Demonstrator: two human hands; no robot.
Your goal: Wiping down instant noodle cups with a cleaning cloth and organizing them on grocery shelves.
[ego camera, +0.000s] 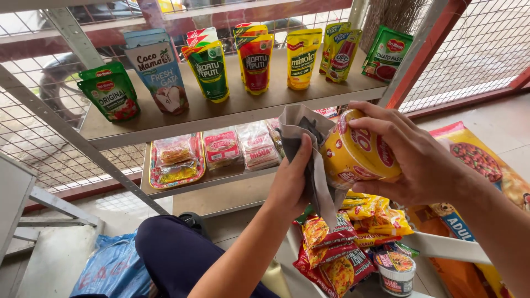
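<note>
Centre right of the frame: the right hand (419, 160) grips a yellow cup-shaped container (353, 154) with red markings, fingers curled over its top and side, holding it tilted with its lid end toward the left. The left hand (290, 185), at centre, is closed on a grey cloth (301, 129) and presses it against the container's left end; the cloth folds up above the fingers and hangs down below them. Lower centre, beneath both hands: a heap of red and yellow snack packets (337, 248) and a small white cup with a printed lid (396, 270). Upper half: a wooden shelf (243, 107) in a wire-mesh rack carries a row of upright pouches, green ones (110, 94) at left, a blue-and-white one (160, 69), yellow ones (302, 58) toward the right. Middle left: a lower shelf holds a tray of flat clear-wrapped packets (175, 160). Lower left: the person's dark-trousered knee (176, 254) beside a blue plastic bag (113, 267)
</note>
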